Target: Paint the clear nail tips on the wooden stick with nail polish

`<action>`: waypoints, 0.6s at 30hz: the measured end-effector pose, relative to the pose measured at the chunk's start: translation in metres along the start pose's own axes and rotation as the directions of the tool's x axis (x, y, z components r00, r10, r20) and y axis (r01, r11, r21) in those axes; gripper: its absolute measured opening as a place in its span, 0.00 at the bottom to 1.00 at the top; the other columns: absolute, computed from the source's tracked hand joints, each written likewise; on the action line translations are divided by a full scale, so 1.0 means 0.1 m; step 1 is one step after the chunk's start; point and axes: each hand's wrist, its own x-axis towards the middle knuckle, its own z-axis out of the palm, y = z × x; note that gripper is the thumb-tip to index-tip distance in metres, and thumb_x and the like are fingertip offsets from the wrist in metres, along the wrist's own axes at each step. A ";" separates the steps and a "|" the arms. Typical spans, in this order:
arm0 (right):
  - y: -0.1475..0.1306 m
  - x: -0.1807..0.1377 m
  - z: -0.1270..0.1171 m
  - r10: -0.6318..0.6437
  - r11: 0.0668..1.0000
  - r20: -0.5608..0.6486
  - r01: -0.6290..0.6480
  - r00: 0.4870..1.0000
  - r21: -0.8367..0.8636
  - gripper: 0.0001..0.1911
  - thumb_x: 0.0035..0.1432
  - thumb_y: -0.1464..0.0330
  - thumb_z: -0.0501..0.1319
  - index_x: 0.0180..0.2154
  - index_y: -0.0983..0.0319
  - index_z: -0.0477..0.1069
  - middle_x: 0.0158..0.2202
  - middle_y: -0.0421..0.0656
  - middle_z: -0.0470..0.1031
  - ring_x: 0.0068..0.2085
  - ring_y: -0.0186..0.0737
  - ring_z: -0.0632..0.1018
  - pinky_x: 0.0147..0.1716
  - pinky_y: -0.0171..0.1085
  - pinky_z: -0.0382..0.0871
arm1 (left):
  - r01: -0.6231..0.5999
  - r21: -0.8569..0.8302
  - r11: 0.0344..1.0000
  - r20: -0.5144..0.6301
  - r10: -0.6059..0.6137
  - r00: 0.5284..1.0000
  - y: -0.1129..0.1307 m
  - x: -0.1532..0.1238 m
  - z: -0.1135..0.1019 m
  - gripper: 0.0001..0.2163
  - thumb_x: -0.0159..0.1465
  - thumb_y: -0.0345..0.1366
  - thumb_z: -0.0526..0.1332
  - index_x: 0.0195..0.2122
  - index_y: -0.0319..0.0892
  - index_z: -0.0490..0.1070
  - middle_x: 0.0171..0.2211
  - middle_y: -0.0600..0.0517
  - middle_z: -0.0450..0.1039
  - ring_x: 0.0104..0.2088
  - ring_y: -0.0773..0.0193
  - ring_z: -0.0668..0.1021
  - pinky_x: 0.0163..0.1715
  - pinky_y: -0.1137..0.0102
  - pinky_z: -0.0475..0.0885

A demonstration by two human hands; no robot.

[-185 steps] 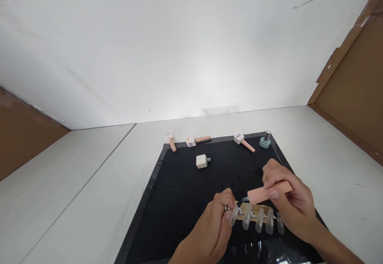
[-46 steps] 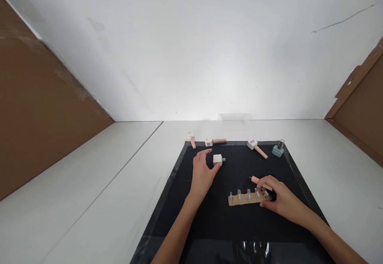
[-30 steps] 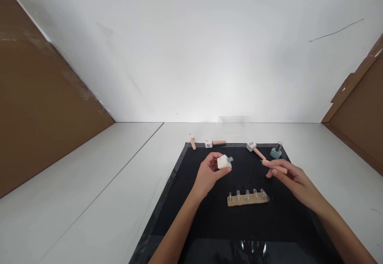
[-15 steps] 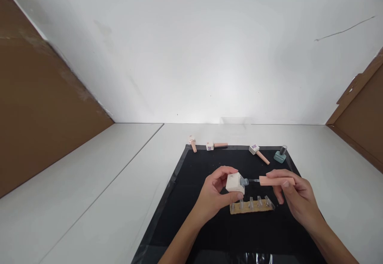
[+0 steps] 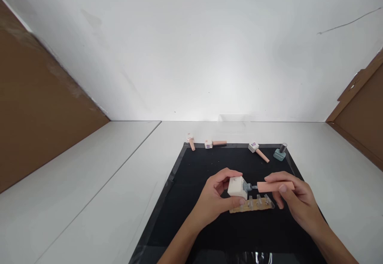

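My left hand (image 5: pixel 217 198) is closed around a small white square nail polish bottle (image 5: pixel 237 187), tilted with its neck pointing right. My right hand (image 5: pixel 295 200) pinches a pink brush cap (image 5: pixel 274 186), its brush tip at the bottle's neck. Just below both hands, a tan strip with several clear nail tips (image 5: pixel 253 205) lies on the black mat (image 5: pixel 191 216).
Along the mat's far edge lie three pink-capped white bottles (image 5: pixel 190 141) (image 5: pixel 214 143) (image 5: pixel 258 151) and a teal bottle with a grey cap (image 5: pixel 280 153). The mat sits on a white table (image 5: pixel 89 200). Brown cardboard panels (image 5: pixel 32 116) (image 5: pixel 363 116) flank a white wall.
The strip was set down on the mat. My left hand picked up the white bottle and brought it toward me. My right hand brought the brush cap to the bottle's neck.
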 end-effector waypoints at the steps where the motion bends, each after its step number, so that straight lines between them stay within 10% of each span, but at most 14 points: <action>1: -0.01 0.01 0.00 0.001 1.000 0.008 -0.001 1.000 -0.017 0.14 0.63 0.57 0.56 0.37 0.55 0.76 0.13 0.33 0.63 0.14 0.31 0.66 0.16 0.30 0.63 | 0.007 -0.002 1.000 0.000 -0.007 1.000 0.00 0.00 0.00 0.16 0.46 0.33 0.71 0.37 0.43 0.74 0.30 0.54 0.67 0.31 0.66 0.72 0.31 0.74 0.68; 11: 0.00 -0.04 0.00 -0.042 0.976 0.023 0.046 0.999 -0.214 0.12 0.63 0.57 0.54 0.35 0.57 0.67 0.24 0.38 0.67 0.21 0.34 0.70 0.19 0.32 0.66 | 0.054 -0.087 0.995 0.005 -0.054 0.999 -0.02 0.02 0.04 0.21 0.43 0.32 0.73 0.36 0.43 0.67 0.31 0.53 0.72 0.30 0.66 0.73 0.31 0.74 0.68; 18: -0.05 0.04 -0.03 -0.261 0.878 0.180 0.310 0.949 -0.365 0.05 0.63 0.70 0.55 0.39 0.56 0.68 0.28 0.42 0.72 0.27 0.38 0.74 0.23 0.34 0.70 | 0.128 -0.102 0.987 -0.041 -0.132 0.990 0.02 0.04 0.06 0.20 0.40 0.40 0.73 0.32 0.40 0.71 0.27 0.53 0.72 0.27 0.67 0.72 0.29 0.72 0.69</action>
